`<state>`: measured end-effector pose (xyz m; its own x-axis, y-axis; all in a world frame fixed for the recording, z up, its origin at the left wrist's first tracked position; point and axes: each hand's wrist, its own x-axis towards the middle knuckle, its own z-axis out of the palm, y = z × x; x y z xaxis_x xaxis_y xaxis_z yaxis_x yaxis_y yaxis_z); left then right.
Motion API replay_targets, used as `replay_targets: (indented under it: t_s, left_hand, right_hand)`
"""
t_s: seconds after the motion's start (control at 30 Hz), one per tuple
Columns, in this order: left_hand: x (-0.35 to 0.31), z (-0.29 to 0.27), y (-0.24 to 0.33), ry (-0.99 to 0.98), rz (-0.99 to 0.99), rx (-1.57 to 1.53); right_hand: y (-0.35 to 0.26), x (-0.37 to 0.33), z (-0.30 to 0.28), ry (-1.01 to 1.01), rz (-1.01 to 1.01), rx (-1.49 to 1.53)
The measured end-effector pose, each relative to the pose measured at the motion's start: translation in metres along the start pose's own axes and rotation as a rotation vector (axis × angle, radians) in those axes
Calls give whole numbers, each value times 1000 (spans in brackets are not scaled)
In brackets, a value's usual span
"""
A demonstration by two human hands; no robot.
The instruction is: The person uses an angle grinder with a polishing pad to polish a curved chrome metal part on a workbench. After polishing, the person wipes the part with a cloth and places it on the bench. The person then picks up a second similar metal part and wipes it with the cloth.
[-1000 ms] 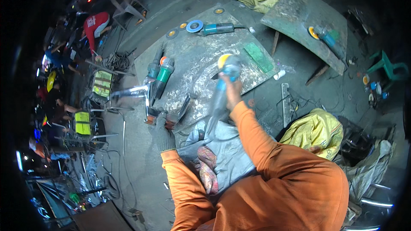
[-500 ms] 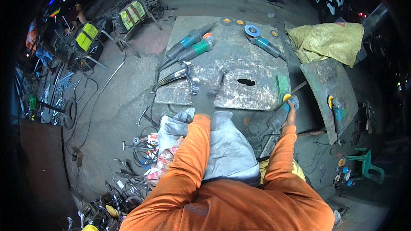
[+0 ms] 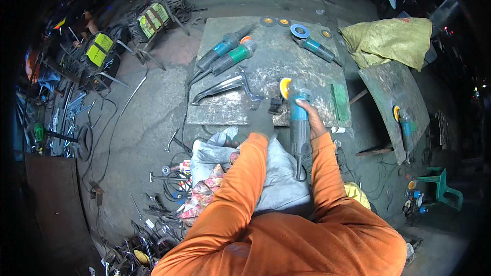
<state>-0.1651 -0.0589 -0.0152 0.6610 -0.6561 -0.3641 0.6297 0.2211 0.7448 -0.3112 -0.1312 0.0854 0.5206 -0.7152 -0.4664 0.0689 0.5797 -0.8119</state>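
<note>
Left hand [image 3: 261, 117] gripped metal bracket [image 3: 227, 86] over near side of counter [image 3: 276, 46], right hand [image 3: 313, 116] gripped grinder [image 3: 299, 122], disc [image 3: 285, 88] near bracket; contact unclear, couldn't tell how much was finished or left

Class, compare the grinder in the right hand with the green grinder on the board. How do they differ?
The held grinder is teal with a yellow disc; the green grinder has an orange disc. The right hand grips the held grinder; the green grinder lies on the board. Both have grey handles.
</note>
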Motion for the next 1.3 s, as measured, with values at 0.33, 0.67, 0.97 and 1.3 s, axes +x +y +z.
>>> replay_targets:
  t_s: [0.33,0.67,0.97,1.3]
  left_hand:
    - [-25,-35,64,212,481,756]
    - [53,-61,164,-5,283,1887]
    - [43,-64,159,40,450,1833]
    - [39,-69,152,97,404,1778]
  right_hand:
    - [15,3,-29,77,163,-263]
    - [36,12,-1,-87,229,-249]
    - [17,42,48,-121,210,-121]
    - [19,55,54,-192,144,-104]
